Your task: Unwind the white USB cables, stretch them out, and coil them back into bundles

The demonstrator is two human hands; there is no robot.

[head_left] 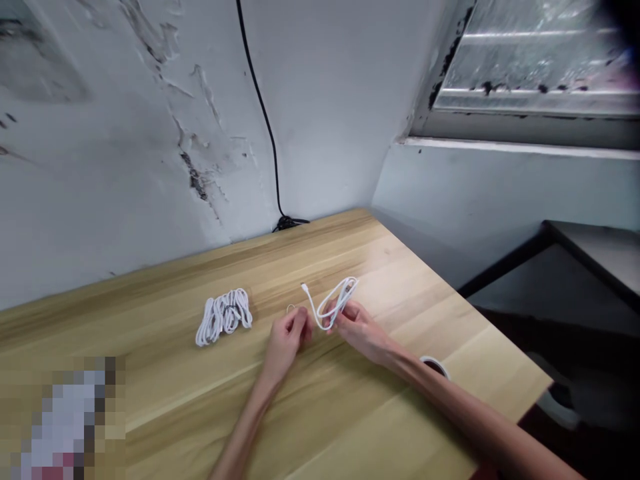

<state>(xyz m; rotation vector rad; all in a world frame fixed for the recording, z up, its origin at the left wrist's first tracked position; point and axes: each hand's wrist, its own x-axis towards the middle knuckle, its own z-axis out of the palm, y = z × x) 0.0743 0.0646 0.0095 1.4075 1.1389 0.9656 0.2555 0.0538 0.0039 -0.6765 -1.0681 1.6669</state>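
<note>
My right hand (353, 320) grips a white charging cable (324, 319) wound in loose loops, held just above the wooden table. One end of the cable, with a small plug, sticks up to the left of the loops. Close by on the left, my left hand (295, 327) is closed in a pinch. A thin, pale, wire-like loop (291, 307) shows just above its fingers; its kind is too small to make out. Left of both hands lies a row of several bundled white cables (225, 316).
A white ring (435, 365), partly hidden by my right forearm, lies on the wooden table (175, 413). A blurred-out object (65, 420) is at the lower left. Black cord (287, 223) bunches at the wall. A dark-framed piece of furniture (595, 247) stands beyond the table's right edge.
</note>
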